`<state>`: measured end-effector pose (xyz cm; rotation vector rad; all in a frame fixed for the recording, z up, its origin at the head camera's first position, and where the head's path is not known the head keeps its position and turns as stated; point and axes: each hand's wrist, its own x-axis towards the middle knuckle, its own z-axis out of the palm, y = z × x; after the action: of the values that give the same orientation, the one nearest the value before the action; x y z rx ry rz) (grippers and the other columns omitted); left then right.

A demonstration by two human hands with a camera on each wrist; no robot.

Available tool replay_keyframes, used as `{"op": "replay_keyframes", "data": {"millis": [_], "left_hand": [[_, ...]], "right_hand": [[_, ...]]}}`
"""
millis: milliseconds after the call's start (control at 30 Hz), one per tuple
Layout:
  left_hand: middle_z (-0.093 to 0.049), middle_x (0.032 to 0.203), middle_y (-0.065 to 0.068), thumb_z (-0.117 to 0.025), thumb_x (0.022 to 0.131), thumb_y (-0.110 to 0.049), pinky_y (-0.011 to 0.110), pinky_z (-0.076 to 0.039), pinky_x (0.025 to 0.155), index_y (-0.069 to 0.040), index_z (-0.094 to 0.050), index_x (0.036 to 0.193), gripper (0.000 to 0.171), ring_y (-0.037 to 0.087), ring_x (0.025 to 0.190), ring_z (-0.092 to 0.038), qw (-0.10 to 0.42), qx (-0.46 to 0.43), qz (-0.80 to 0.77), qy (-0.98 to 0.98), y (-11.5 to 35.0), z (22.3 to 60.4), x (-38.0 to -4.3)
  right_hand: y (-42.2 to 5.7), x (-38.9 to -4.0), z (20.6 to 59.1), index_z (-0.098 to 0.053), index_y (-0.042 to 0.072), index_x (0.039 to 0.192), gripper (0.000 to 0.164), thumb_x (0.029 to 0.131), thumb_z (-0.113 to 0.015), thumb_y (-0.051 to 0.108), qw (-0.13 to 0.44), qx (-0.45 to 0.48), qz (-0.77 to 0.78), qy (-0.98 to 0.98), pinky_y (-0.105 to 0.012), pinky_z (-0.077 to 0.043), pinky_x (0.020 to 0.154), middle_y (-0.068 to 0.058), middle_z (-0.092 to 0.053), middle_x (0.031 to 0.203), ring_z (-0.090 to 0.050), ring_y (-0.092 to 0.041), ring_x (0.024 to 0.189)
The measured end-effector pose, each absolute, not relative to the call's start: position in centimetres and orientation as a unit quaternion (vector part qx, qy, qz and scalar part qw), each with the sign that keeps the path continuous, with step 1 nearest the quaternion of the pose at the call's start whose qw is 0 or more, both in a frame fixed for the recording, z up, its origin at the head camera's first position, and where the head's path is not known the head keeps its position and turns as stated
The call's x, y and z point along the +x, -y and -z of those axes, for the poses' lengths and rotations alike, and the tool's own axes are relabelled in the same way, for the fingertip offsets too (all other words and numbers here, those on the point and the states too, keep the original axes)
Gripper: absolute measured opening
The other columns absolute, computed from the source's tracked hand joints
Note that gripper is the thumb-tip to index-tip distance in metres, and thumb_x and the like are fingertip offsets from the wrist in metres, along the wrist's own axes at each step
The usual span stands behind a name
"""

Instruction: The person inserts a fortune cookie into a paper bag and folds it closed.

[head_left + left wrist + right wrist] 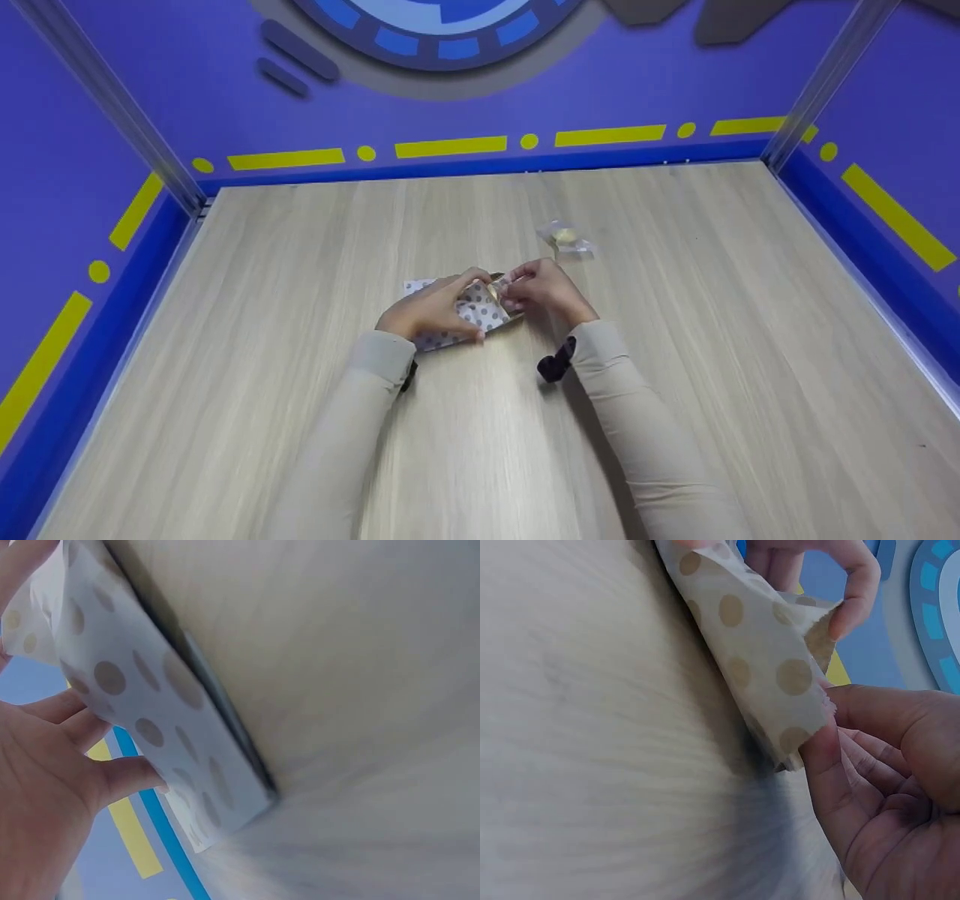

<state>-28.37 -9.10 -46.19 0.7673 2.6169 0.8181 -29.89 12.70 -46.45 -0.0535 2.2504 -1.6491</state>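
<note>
A white paper bag with polka dots (480, 309) lies on its side on the table, its mouth toward the right. My left hand (442, 306) grips it across the top, with thumb and fingers spread to either side near the mouth; in the left wrist view the hand (45, 787) supports the bag's side. At the bag's ragged mouth, my right hand (546, 291) pinches the crinkled edge of a small clear wrapper (829, 703) between thumb and finger. The bag's inside is mostly hidden. Beyond the right hand lies a clear plastic packet with a round golden piece (565, 238).
The pale wood-grain table (712, 337) spreads out around both hands. Blue-purple panels with yellow markings (450, 148) rise along its back and sides, joined by metal corner posts (832, 82). Dark wrist camera mounts (556, 364) stick out below the sleeves.
</note>
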Motion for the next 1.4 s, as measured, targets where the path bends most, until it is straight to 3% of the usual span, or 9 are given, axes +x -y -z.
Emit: {"op": "replay_keyframes", "data": {"millis": [333,600,900,1133,1300,1400], "left_hand": [[-0.047,0.143,0.001,-0.084,0.069,-0.04,0.042,-0.045,0.096,-0.04,-0.036,0.137,0.084,0.019,0.116,-0.052,0.152,0.265,-0.274,-0.912,9.1,46.0,-28.4],[-0.05,0.139,0.0,-0.085,0.068,-0.038,0.04,-0.045,0.092,-0.04,-0.038,0.134,0.081,0.017,0.109,-0.052,0.15,0.267,-0.285,-0.908,9.2,46.2,-28.6],[-0.05,0.139,-0.001,-0.084,0.069,-0.037,0.041,-0.045,0.094,-0.039,-0.038,0.134,0.08,0.018,0.112,-0.052,0.152,0.266,-0.293,-0.906,9.0,46.1,-28.5],[-0.051,0.136,-0.001,-0.085,0.07,-0.038,0.04,-0.044,0.096,-0.036,-0.037,0.135,0.081,0.018,0.11,-0.053,0.151,0.27,-0.294,-0.904,9.0,46.1,-28.6],[-0.05,0.141,0.001,-0.085,0.07,-0.038,0.042,-0.042,0.101,-0.034,-0.037,0.136,0.082,0.019,0.121,-0.051,0.152,0.274,-0.289,-0.905,9.0,46.2,-28.7],[-0.05,0.139,0.002,-0.085,0.07,-0.038,0.041,-0.043,0.099,-0.033,-0.037,0.137,0.083,0.019,0.117,-0.051,0.153,0.273,-0.29,-0.904,9.0,46.2,-28.6]], "right_hand": [[-11.9,-30.0,46.7,-0.066,-0.006,0.095,0.017,0.081,-0.069,0.003,0.179,-0.025,0.555,-0.812,-0.018,-0.05,0.054,0.002,-0.062,0.064,-0.059,-0.006,0.054],[-11.2,-29.9,47.1,-0.068,-0.008,0.101,0.021,0.082,-0.064,0.001,0.18,-0.033,0.555,-0.811,-0.02,-0.053,0.058,-0.003,-0.067,0.074,-0.062,-0.007,0.057],[-12.6,-29.9,46.6,-0.065,-0.008,0.111,0.028,0.089,-0.065,0.009,0.195,-0.029,0.584,-0.787,-0.023,-0.056,0.064,-0.008,-0.071,0.083,-0.066,-0.01,0.063],[-13.9,-30.3,46.9,-0.054,-0.012,0.12,0.03,0.1,-0.045,0.009,0.207,0.001,0.646,-0.735,-0.022,-0.057,0.067,-0.005,-0.07,0.079,-0.068,-0.01,0.066],[-13.9,-30.1,47.5,-0.052,-0.007,0.124,0.033,0.104,-0.036,0.015,0.23,0.02,0.683,-0.693,-0.028,-0.058,0.075,-0.01,-0.071,0.089,-0.071,-0.015,0.077],[-13.8,-29.9,47.7,-0.05,-0.003,0.128,0.036,0.105,-0.033,0.02,0.233,0.018,0.693,-0.681,-0.031,-0.058,0.078,-0.016,-0.071,0.099,-0.072,-0.018,0.083]]}}
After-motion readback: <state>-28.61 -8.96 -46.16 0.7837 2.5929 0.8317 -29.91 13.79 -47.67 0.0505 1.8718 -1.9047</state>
